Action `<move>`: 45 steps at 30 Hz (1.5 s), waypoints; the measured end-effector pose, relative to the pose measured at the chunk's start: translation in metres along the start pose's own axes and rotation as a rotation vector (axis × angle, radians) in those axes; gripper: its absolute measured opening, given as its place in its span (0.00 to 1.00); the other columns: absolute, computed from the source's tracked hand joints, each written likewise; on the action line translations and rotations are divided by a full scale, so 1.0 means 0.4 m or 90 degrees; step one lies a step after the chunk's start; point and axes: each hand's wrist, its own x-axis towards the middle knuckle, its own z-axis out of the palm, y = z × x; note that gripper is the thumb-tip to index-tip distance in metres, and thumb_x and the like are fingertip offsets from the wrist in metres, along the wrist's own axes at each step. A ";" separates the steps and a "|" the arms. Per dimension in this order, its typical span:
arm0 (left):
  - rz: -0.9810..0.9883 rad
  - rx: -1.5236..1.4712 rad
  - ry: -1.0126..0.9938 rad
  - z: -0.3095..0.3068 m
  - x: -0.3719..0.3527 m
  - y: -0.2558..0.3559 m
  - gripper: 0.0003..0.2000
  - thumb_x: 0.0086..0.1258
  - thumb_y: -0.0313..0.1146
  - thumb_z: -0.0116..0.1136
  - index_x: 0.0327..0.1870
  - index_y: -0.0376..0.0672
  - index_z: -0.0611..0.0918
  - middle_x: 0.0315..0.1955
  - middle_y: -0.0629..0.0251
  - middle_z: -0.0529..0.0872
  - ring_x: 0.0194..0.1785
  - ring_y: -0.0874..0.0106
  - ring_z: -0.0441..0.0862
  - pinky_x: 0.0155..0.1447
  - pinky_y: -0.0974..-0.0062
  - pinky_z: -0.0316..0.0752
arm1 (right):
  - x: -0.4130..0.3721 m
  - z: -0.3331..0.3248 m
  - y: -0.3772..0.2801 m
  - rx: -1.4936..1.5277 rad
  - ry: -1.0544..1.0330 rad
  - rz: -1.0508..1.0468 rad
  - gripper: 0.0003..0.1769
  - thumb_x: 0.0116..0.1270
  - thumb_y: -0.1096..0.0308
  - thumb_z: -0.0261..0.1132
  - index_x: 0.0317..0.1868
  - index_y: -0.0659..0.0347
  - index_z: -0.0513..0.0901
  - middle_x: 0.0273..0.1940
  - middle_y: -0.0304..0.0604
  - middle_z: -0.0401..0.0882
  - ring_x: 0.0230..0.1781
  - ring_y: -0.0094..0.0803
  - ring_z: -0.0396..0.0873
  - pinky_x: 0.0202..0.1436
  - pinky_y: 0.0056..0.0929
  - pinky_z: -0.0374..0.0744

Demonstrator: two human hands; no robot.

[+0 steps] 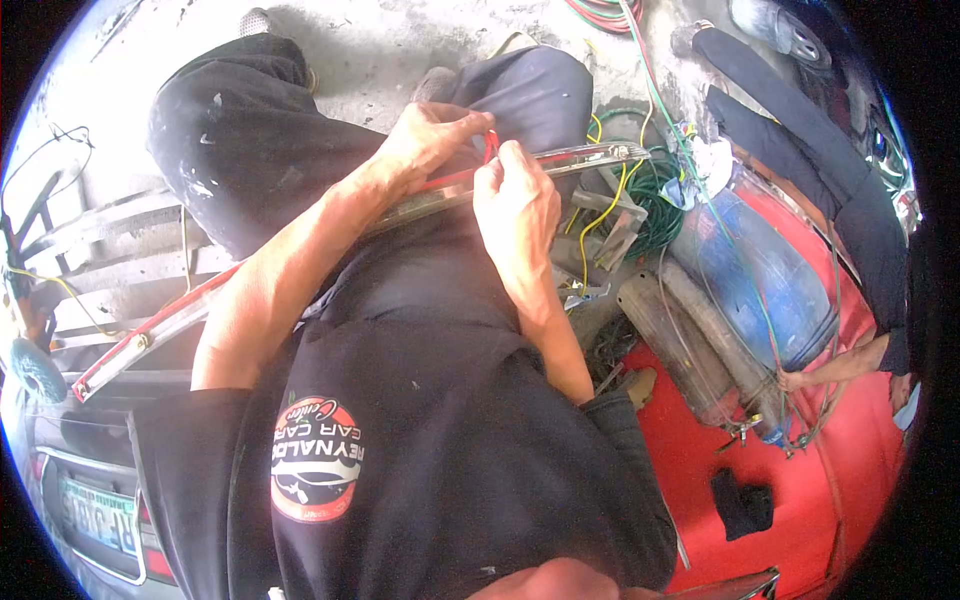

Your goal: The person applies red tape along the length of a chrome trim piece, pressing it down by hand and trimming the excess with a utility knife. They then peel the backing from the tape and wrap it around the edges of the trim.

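Observation:
A long, narrow chrome trim strip (600, 154), with red along part of its length, lies slantwise across my lap. Above it, my left hand (425, 145) pinches a short, thin red strip (491, 146) between thumb and fingertips. My right hand (517, 195) is closed with its fingertips at the lower end of that red strip, just in front of the trim. Whether the red strip is still joined to the trim is hidden behind my fingers. The trim's far left end (135, 345) reaches past my left forearm.
To the right are a blue drum (755, 270), gas cylinders (680, 345), coiled green hose (655, 205) and a red surface (700, 490) with a black cloth (742, 503). Another person's arm (840, 365) reaches toward hoses there. A car (95, 440) stands at lower left.

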 end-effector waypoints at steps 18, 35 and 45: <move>-0.079 -0.029 -0.046 -0.013 -0.006 -0.013 0.23 0.74 0.45 0.70 0.52 0.28 0.84 0.39 0.53 0.90 0.42 0.67 0.88 0.51 0.70 0.85 | -0.039 -0.019 0.017 0.037 -0.037 -0.003 0.06 0.67 0.74 0.65 0.34 0.63 0.76 0.31 0.55 0.81 0.31 0.57 0.82 0.36 0.51 0.78; 0.025 0.020 -0.017 -0.011 -0.004 -0.016 0.28 0.73 0.46 0.72 0.58 0.25 0.81 0.40 0.51 0.90 0.39 0.67 0.91 0.49 0.70 0.88 | 0.001 -0.015 -0.003 0.043 0.013 -0.031 0.07 0.70 0.73 0.63 0.35 0.64 0.74 0.29 0.56 0.80 0.30 0.59 0.81 0.35 0.52 0.78; 0.078 0.091 0.039 -0.004 0.013 -0.044 0.27 0.73 0.43 0.72 0.58 0.24 0.82 0.39 0.53 0.91 0.36 0.69 0.91 0.41 0.72 0.87 | 0.002 -0.004 0.006 -0.058 -0.056 -0.014 0.06 0.68 0.70 0.66 0.41 0.62 0.79 0.34 0.54 0.84 0.34 0.56 0.86 0.37 0.53 0.83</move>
